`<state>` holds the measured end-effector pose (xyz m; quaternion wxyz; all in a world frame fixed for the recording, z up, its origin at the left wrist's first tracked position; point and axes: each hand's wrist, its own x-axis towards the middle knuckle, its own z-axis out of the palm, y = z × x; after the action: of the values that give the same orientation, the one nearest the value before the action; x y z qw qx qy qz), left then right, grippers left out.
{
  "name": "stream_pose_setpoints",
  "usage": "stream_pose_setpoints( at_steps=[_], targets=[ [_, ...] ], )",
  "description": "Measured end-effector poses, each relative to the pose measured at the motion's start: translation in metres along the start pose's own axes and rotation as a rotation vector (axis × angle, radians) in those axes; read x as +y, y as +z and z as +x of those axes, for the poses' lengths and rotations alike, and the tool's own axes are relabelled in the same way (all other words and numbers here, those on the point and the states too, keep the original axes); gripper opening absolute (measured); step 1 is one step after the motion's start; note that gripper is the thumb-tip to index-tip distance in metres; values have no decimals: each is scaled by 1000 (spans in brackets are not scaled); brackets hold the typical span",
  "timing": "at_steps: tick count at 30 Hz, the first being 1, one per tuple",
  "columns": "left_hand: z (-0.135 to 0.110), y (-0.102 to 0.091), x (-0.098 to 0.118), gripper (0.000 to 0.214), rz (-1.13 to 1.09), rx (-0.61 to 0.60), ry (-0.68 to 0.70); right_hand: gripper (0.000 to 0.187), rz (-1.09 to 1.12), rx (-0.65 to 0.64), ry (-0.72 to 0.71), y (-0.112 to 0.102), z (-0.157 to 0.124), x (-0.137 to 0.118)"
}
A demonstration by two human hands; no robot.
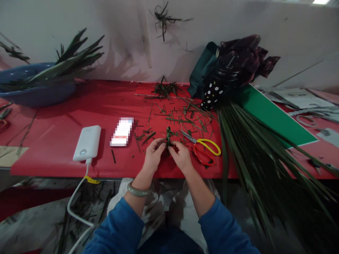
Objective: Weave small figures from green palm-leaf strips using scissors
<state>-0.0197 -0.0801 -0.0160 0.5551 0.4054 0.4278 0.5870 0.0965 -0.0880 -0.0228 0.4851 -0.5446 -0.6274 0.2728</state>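
A white power bank (87,143) lies on the red table (53,113), at nine o'clock from the left hand (154,154). That hand and the right hand (182,155) each grip a small folded leaf piece (168,137), pinched between them over the table's near edge. Scissors (203,148) lie at three o'clock.

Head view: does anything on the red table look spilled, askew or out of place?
Leaf trimmings are strewn across the red table beyond the left hand and right hand, which pinch a folded leaf piece. The scissors lie open beside the right hand. Long leaves overhang the front edge at right.
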Motion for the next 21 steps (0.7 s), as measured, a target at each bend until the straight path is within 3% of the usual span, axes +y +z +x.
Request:
stream_pose_setpoints(
  at_steps=[9, 13, 21],
  targets=[
    [0, -1, -4, 23, 26, 45, 19, 19, 282, 88, 178, -1, 0, 3],
    [1, -2, -6, 30, 100, -10, 23, 18, 359, -19, 158, 0, 0, 3],
    [1, -2, -7, 24, 86, -11, -5, 15, 255, -118, 149, 1, 0, 5]
  ],
)
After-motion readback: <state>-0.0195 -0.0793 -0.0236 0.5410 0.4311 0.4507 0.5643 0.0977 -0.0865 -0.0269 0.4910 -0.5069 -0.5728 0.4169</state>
